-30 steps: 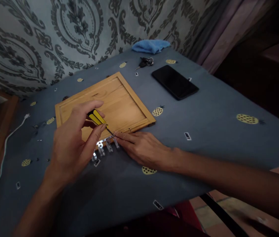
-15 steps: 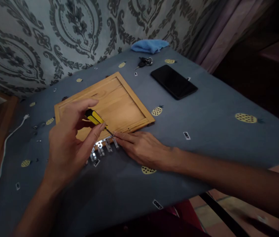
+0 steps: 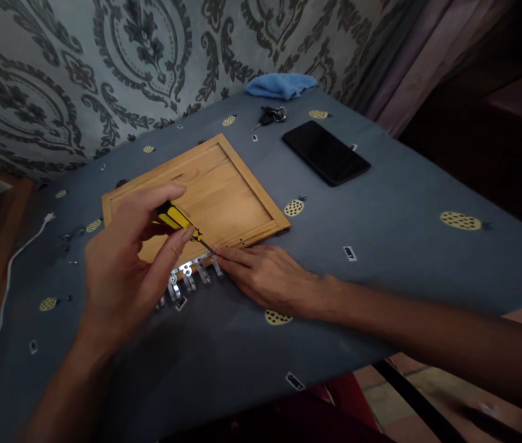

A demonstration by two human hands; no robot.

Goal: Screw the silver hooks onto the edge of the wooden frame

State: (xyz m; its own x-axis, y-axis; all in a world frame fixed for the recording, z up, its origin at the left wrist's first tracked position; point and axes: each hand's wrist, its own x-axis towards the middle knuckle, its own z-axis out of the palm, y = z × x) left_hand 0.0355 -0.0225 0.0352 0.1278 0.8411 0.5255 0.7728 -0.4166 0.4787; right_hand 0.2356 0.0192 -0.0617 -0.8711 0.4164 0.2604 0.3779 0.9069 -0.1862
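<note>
Between the thumb and fingers of my left hand (image 3: 125, 258) is a yellow and black screwdriver (image 3: 178, 220), tilted with its shaft pointing down to the right. Its tip meets the right end of a shiny metal hook rack (image 3: 188, 269). The rack lies along the near edge of a framed wooden board (image 3: 205, 191), its several hooks hanging over that edge. My right hand (image 3: 270, 277) pinches at the rack's end, right beside the screwdriver tip. Whatever its fingertips hold there is too small and covered to make out.
A black phone (image 3: 325, 152), a set of keys (image 3: 269, 117) and a blue cloth (image 3: 281, 85) lie toward the back of the blue tablecloth (image 3: 409, 246). Small dark bits (image 3: 67, 237) and a white cable (image 3: 9, 283) are at the left. A patterned curtain (image 3: 150, 55) hangs behind.
The fingers of my left hand have shifted slightly on the screwdriver, and its handle shows turned a little. My right hand, the board and the hook rack have stayed in place.
</note>
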